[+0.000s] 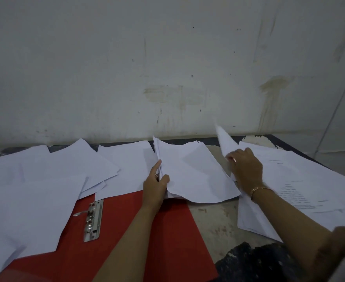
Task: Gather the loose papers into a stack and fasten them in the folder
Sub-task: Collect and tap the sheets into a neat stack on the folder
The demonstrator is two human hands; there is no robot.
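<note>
A red folder [126, 231] lies open on the table with a metal clip [93, 219] on its left part. My left hand [156, 185] grips the left edge of a curved stack of white papers [190, 171] above the folder's top edge. To the right, my right hand [245, 166] pinches a single white sheet [224, 141] that rises off the table, blurred. Loose white sheets [51, 169] are spread over the left side, some covering the folder's left part. Printed sheets [301, 180] lie under my right arm.
The table [214, 218] stands against a stained white wall [167, 68]. Its worn grey top shows between the folder and the right-hand papers. A dark patterned cloth [255, 263] is at the bottom right near the table's front edge.
</note>
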